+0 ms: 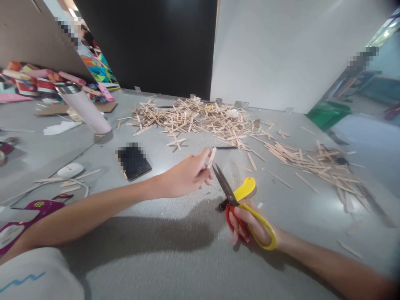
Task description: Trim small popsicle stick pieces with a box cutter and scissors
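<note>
In the middle of the head view, my left hand (187, 175) pinches a short wooden craft stick (212, 157) between thumb and fingers, tilted nearly upright. My right hand (250, 225) grips a pair of scissors (225, 183) through its red and yellow handle loops. The scissors' dark blades look closed or almost so, and their tips point up at the lower end of the stick, very near it. Just behind the scissors, a yellow-handled tool (245, 188) lies on the grey table (175, 266); its dark end is partly hidden.
A large heap of wooden sticks (187, 118) spreads along the back, with more sticks (300, 156) scattered rightward. At left are a tumbler (83, 106), a phone (133, 161) and a white mouse (70, 170). Black (150, 46) and white panels (265, 50) stand behind the heap.
</note>
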`<move>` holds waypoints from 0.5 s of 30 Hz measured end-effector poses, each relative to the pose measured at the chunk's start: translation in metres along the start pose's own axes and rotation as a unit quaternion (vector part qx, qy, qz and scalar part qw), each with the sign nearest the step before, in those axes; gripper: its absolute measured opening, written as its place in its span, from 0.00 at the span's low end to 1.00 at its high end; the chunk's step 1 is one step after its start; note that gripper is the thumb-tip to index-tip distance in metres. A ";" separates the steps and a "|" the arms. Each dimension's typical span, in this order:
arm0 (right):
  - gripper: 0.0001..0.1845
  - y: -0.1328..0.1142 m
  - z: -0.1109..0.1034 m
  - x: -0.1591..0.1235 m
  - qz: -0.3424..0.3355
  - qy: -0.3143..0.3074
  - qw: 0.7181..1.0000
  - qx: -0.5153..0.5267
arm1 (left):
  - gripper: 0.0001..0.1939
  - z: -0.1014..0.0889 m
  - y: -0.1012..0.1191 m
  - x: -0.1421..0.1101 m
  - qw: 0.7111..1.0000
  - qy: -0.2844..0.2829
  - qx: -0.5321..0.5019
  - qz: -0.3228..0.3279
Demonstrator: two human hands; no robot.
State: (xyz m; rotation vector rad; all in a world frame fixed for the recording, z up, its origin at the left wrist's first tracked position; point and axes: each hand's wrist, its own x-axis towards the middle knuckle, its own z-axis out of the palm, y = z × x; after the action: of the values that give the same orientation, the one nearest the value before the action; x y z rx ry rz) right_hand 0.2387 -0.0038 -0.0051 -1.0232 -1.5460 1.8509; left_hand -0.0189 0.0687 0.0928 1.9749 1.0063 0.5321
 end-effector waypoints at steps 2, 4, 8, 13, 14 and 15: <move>0.39 -0.002 0.000 0.000 0.000 -0.002 1.000 -0.010 | 0.09 0.002 -0.001 0.000 1.000 0.000 0.019 0.003; 0.38 -0.003 0.001 0.000 0.007 0.000 1.000 -0.001 | 0.09 0.003 -0.002 -0.001 1.000 -0.005 0.028 0.004; 0.36 -0.005 0.003 0.001 0.022 0.002 1.000 0.022 | 0.09 0.006 -0.004 -0.001 1.000 -0.003 0.022 0.000; 0.37 -0.007 0.004 0.000 0.025 0.005 1.000 0.015 | 0.09 0.007 -0.001 -0.002 1.000 0.006 0.020 -0.001; 0.37 -0.007 0.004 0.000 0.024 0.005 1.000 0.013 | 0.09 0.007 -0.001 -0.003 1.000 0.007 0.023 0.001; 0.37 -0.007 0.004 0.000 0.023 0.006 1.000 0.010 | 0.09 0.007 -0.001 -0.003 1.000 0.005 0.026 0.003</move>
State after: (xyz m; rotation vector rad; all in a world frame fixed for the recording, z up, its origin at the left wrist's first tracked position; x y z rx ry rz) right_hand 0.2351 -0.0048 0.0025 -1.0677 -1.5060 1.8849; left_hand -0.0162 0.0632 0.0884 2.0245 1.0304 0.5245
